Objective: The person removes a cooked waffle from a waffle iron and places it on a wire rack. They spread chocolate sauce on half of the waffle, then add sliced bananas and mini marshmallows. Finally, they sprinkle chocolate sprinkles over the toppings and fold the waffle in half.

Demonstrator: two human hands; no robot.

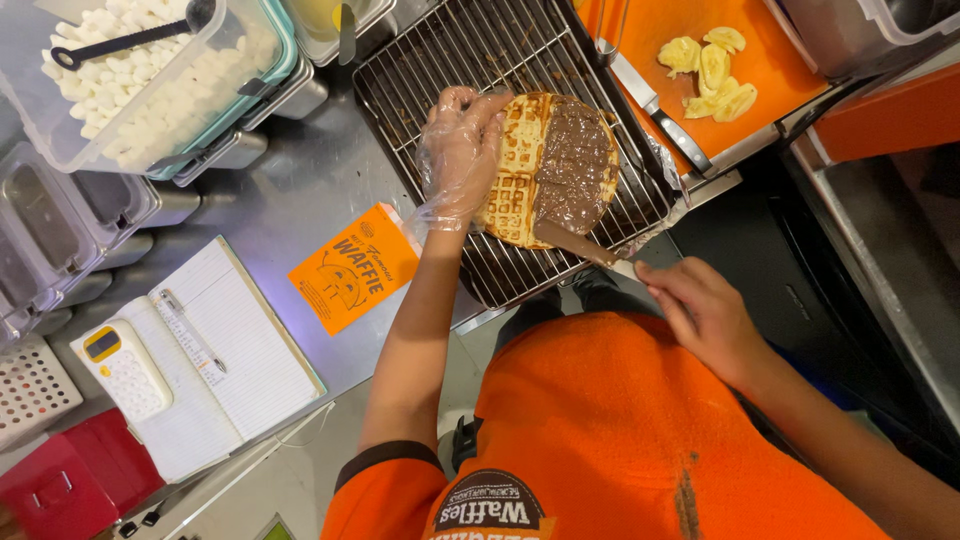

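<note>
The gloved left hand presses flat on a round waffle lying on the wire rack, while the bare right hand grips a chocolate-coated spreading knife at the waffle's edge.

**A waffle stand's prep counter**

This is a commercial food counter: a stainless steel worktop with a wire cooling rack, lidded topping tubs at far left, one of marshmallows, an orange cutting board with banana slices, and a calculator on a notebook.
</note>
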